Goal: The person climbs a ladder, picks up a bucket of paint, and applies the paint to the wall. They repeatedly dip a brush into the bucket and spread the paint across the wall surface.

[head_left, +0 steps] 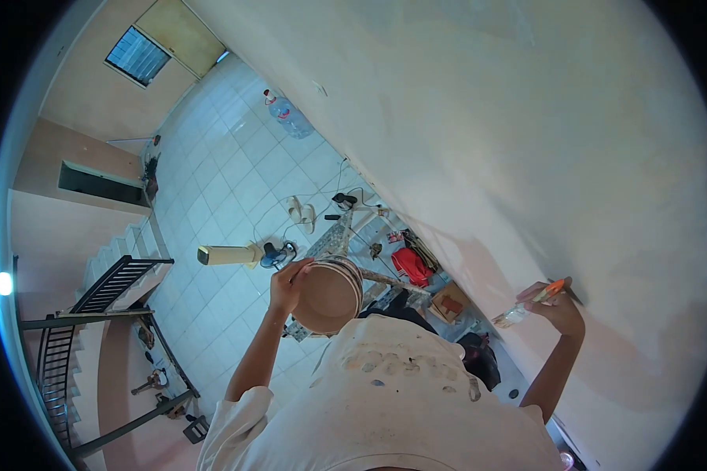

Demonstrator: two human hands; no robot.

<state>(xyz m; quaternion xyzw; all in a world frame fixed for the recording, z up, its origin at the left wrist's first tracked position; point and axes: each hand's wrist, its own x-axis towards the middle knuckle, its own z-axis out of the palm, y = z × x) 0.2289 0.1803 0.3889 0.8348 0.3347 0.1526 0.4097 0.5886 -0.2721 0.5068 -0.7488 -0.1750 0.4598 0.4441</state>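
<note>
My left hand [287, 286] grips the rim of a round bucket [327, 297] in front of my chest; its inside looks pinkish beige. On the other side, my right hand [556, 308] is closed around the orange handle of a paintbrush [514, 315], close to the pale wall [479, 149]. The brush's bristles point down and left, toward the wall's lower part. Whether the bristles touch the wall, I cannot tell.
Below me stands a paint-spattered support [336, 235]. Slippers [301, 212], cables, a fan [276, 255], a red bag [412, 267] and a cardboard box [449, 303] lie around it. Farther off are a water bottle [291, 119] and stairs with a black railing [111, 284].
</note>
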